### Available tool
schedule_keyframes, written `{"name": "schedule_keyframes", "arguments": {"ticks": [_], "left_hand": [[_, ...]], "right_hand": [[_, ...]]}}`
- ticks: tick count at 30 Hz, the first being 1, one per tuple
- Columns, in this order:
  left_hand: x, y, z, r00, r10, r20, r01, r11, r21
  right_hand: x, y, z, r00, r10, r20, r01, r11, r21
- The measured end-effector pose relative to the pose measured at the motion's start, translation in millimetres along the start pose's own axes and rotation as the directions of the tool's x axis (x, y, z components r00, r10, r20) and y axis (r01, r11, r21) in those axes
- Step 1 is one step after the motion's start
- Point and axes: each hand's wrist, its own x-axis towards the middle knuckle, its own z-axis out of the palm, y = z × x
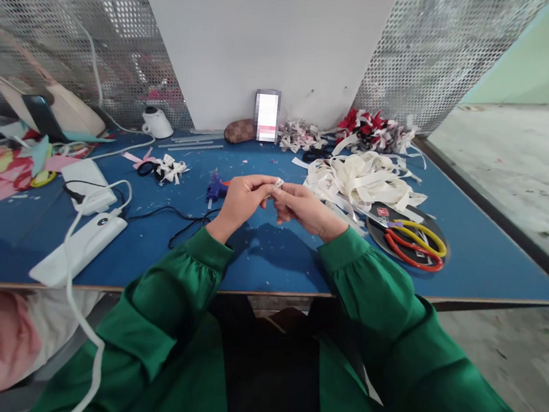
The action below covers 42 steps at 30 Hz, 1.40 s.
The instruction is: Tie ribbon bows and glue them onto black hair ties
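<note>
Above the blue table, my left hand (251,194) and my right hand (298,205) meet fingertip to fingertip. Both are closed in a pinch on one small piece of white ribbon (279,183), mostly covered by the fingers. Just left of my left hand stands a blue glue gun (214,188) with an orange part. A heap of white ribbon strips (358,178) lies to the right beyond my right hand. Scissors (415,244) with one yellow and one red handle rest on a dark round mat (378,231) near my right forearm.
A white power strip (83,250) with cables lies at the left. A phone (267,115) stands upright at the back beside a brown checkered case (239,131). Red and white ribbon pieces (374,130) are piled at the back right. A small white bow cluster (170,169) sits left of the glue gun.
</note>
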Motion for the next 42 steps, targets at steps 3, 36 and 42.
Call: {"name": "schedule_keyframes", "arguments": {"ticks": [3, 36, 42], "left_hand": [[-2, 1, 1.7, 0.998, 0.062, 0.016, -0.063, 0.995, 0.076], [-10, 12, -1.8, 0.998, 0.023, 0.053, -0.019, 0.997, -0.075], [-10, 10, -1.6, 0.996, 0.059, 0.071, -0.057, 0.998, -0.032]], "right_hand": [[0, 0, -1, 0.996, 0.003, -0.090, -0.008, 0.999, -0.048], [0, -1, 4, 0.960, -0.165, -0.228, 0.156, 0.986, -0.060], [1, -1, 7, 0.955, -0.172, -0.243, 0.164, 0.985, -0.052]]}}
